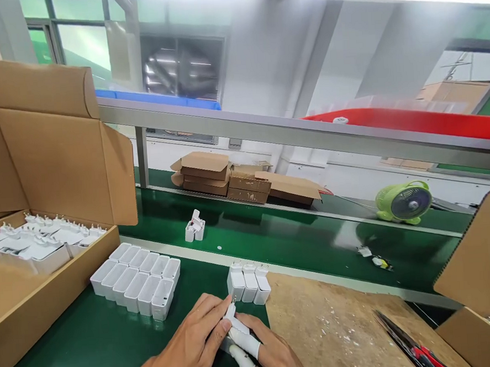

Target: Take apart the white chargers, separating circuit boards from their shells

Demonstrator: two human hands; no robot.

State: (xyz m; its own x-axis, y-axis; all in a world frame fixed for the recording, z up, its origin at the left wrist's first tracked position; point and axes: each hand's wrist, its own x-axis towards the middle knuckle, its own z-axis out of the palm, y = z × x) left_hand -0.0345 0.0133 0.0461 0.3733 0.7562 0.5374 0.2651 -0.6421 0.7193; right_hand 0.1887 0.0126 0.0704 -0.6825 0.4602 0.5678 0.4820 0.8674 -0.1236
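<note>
Low in the middle of the head view, my left hand and my right hand meet around a white plug charger with metal prongs at its top. Both hands have their fingers closed on it, and they hide much of its body. White covers wrap two fingers of the right hand. Just beyond stand three white chargers, prongs up, side by side. Left of my hands, open white plastic casings are lined up in two rows on the green surface.
At left an open cardboard box holds many white chargers. A worn brown board carries red-handled pliers. On the green belt lie small white parts. Farther back are flat cartons, a green fan and a metal shelf rail.
</note>
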